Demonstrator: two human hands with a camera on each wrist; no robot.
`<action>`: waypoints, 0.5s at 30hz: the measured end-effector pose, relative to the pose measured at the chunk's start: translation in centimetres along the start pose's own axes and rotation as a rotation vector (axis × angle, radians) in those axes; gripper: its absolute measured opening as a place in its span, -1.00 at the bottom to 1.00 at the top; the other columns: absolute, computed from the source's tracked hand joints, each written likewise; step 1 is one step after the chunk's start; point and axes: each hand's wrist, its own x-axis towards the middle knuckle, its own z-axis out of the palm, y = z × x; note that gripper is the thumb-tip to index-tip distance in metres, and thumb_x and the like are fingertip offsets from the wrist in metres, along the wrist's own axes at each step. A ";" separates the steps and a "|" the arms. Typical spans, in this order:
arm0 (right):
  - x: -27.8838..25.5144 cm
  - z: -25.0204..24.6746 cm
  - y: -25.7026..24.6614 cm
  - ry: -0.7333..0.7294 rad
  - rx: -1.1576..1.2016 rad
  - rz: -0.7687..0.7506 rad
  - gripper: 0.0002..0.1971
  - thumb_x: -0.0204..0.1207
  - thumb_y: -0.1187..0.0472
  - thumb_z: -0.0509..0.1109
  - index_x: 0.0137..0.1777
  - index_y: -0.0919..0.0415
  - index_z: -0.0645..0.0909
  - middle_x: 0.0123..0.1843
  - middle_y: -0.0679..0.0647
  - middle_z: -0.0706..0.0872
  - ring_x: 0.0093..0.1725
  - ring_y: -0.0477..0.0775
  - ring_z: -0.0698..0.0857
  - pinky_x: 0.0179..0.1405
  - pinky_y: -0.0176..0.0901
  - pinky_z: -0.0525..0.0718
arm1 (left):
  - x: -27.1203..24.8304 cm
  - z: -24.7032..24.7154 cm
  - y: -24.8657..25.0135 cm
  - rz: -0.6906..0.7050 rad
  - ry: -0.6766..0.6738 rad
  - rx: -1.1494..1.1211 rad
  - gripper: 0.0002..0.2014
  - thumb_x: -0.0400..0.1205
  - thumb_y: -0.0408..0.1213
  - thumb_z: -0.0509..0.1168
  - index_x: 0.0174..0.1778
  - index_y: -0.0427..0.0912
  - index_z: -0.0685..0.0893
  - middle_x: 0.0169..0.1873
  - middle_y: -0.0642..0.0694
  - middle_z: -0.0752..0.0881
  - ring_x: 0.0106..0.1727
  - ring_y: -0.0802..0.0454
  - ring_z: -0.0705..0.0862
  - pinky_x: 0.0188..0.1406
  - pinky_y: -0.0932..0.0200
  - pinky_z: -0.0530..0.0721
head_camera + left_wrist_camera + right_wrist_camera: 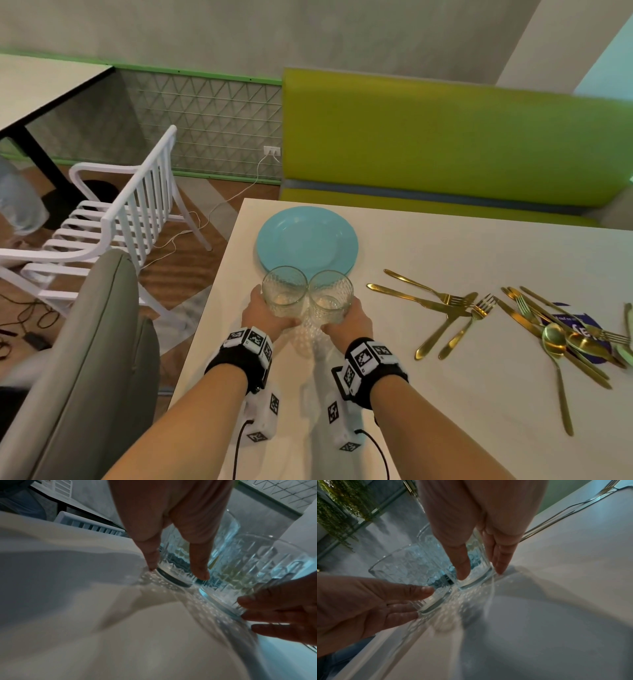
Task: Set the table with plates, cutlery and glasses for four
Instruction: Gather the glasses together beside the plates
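Overall, the head view shows the white table (445, 246) with a green bench (445, 137) beyond it, a grey chair back (85, 342) at the near left, and a white slatted chair (120, 219) on the floor to the left. A blue plate (307, 240) lies near the table's far left edge. Gold cutlery (455, 308) is scattered to the right of the plate, more of it heaped over a dark blue mat (575, 329) near the right edge.

Two patterned glasses stand side by side just in front of the plate, close enough that contact between them cannot be confirmed. The left hand (263, 317) grips the left glass (284, 291) and the right hand (352, 323) grips the right glass (331, 296), each with fingers wrapped around the side.

The left wrist view adds what the head view hides: the left glass (175, 561) has its base at the tabletop, with fingertips (200, 572) reaching down its wall almost to the base. The right wrist view shows the same for the right glass (476, 572), its fingertips (462, 573) low on the wall. Each wrist view also catches the opposite hand on its own glass. Whether either base is fully seated or just lifted cannot be determined.
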 end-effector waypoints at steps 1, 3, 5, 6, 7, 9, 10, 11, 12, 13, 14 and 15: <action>-0.1 -0.1 0.1 -0.009 -0.008 0.010 -0.20 0.44 0.26 0.48 0.61 0.16 0.14 0.43 0.24 0.54 0.42 0.23 0.53 0.33 -0.09 0.53 | -0.1 0.0 0.0 -0.009 0.005 -0.033 0.04 0.26 -0.26 0.63 0.60 -0.22 0.17 0.44 -0.24 0.51 0.45 -0.24 0.50 0.40 0.01 0.49; -0.4 -0.4 0.2 -0.027 -0.018 0.031 -0.13 0.44 0.27 0.48 0.65 0.16 0.05 0.50 0.23 0.47 0.48 0.21 0.48 0.36 -0.11 0.50 | -0.4 0.1 0.1 0.020 0.016 -0.081 0.21 0.16 -0.06 0.67 0.63 -0.19 0.08 0.51 -0.22 0.41 0.52 -0.23 0.43 0.52 -0.11 0.42; -0.9 -1.0 0.3 -0.025 -0.029 0.053 -0.10 0.45 0.26 0.49 0.66 0.17 0.00 0.53 0.23 0.43 0.51 0.20 0.45 0.37 -0.11 0.49 | -1.1 0.0 0.5 0.079 0.029 -0.063 0.32 0.14 0.17 0.62 0.67 -0.09 -0.06 0.60 -0.18 0.23 0.62 -0.23 0.24 0.60 -0.22 0.25; -1.1 -1.5 0.4 -0.019 -0.037 0.064 -0.09 0.44 0.26 0.49 0.66 0.17 -0.01 0.54 0.23 0.42 0.52 0.20 0.44 0.38 -0.11 0.49 | -1.9 -0.4 1.0 0.085 0.059 -0.072 0.34 0.15 0.11 0.64 0.68 -0.08 -0.12 0.63 -0.17 0.13 0.65 -0.22 0.13 0.63 -0.23 0.17; -1.4 -2.0 0.4 -0.014 -0.044 0.072 -0.09 0.44 0.24 0.49 0.66 0.17 -0.02 0.54 0.22 0.42 0.52 0.19 0.43 0.38 -0.11 0.48 | -2.8 -0.9 1.5 0.092 0.097 -0.092 0.35 0.15 -0.01 0.68 0.68 -0.11 -0.13 0.64 -0.18 0.07 0.66 -0.21 0.04 0.64 -0.21 0.13; -1.9 -3.6 0.5 0.000 -0.052 0.088 -0.08 0.44 0.22 0.50 0.66 0.19 -0.02 0.54 0.21 0.43 0.52 0.18 0.43 0.40 -0.11 0.47 | -4.2 -1.7 2.6 0.181 0.173 -0.140 0.34 0.12 -0.06 0.69 0.66 -0.15 -0.10 0.63 -0.20 0.06 0.65 -0.20 0.00 0.64 -0.18 0.08; -2.2 -4.5 0.5 0.012 -0.051 0.095 -0.09 0.44 0.21 0.51 0.66 0.19 -0.01 0.53 0.20 0.45 0.51 0.18 0.44 0.40 -0.11 0.47 | -5.2 -2.1 3.4 0.232 0.200 -0.150 0.34 0.11 0.01 0.68 0.66 -0.16 -0.06 0.61 -0.20 0.09 0.64 -0.19 0.02 0.64 -0.17 0.08; -2.4 -5.6 0.7 0.029 -0.049 0.102 -0.10 0.44 0.20 0.52 0.65 0.20 0.02 0.51 0.20 0.48 0.50 0.17 0.46 0.38 -0.11 0.48 | -5.6 -2.1 3.8 0.287 0.226 -0.158 0.33 0.08 0.14 0.63 0.65 -0.19 -0.01 0.59 -0.21 0.14 0.62 -0.18 0.05 0.63 -0.17 0.08; -2.7 -6.8 0.8 0.049 -0.044 0.108 -0.11 0.43 0.19 0.52 0.64 0.20 0.06 0.48 0.19 0.51 0.48 0.17 0.48 0.37 -0.11 0.49 | -6.3 -2.2 4.5 0.331 0.251 -0.161 0.32 0.05 0.29 0.51 0.63 -0.22 0.04 0.56 -0.22 0.19 0.60 -0.18 0.10 0.61 -0.16 0.09; -3.0 -8.0 1.0 0.075 -0.041 0.110 -0.13 0.42 0.18 0.53 0.63 0.20 0.09 0.45 0.19 0.54 0.46 0.17 0.50 0.35 -0.11 0.50 | -6.8 -2.0 5.3 0.365 0.276 -0.161 0.30 0.04 0.40 0.34 0.62 -0.26 0.09 0.53 -0.25 0.24 0.59 -0.20 0.14 0.59 -0.14 0.09; -3.3 -9.4 1.2 0.102 -0.041 0.114 -0.14 0.41 0.16 0.54 0.62 0.20 0.13 0.43 0.19 0.55 0.44 0.17 0.52 0.33 -0.10 0.52 | -7.2 -1.7 6.2 0.403 0.304 -0.155 0.27 0.04 0.45 0.21 0.60 -0.29 0.13 0.51 -0.28 0.28 0.57 -0.22 0.18 0.58 -0.14 0.09; -3.7 -10.8 1.5 0.131 -0.044 0.118 -0.16 0.40 0.15 0.54 0.61 0.21 0.16 0.41 0.21 0.56 0.41 0.19 0.54 0.32 -0.09 0.53 | -7.6 -1.4 7.2 0.443 0.332 -0.161 0.24 0.08 0.45 0.15 0.58 -0.32 0.16 0.49 -0.30 0.31 0.56 -0.25 0.21 0.57 -0.12 0.09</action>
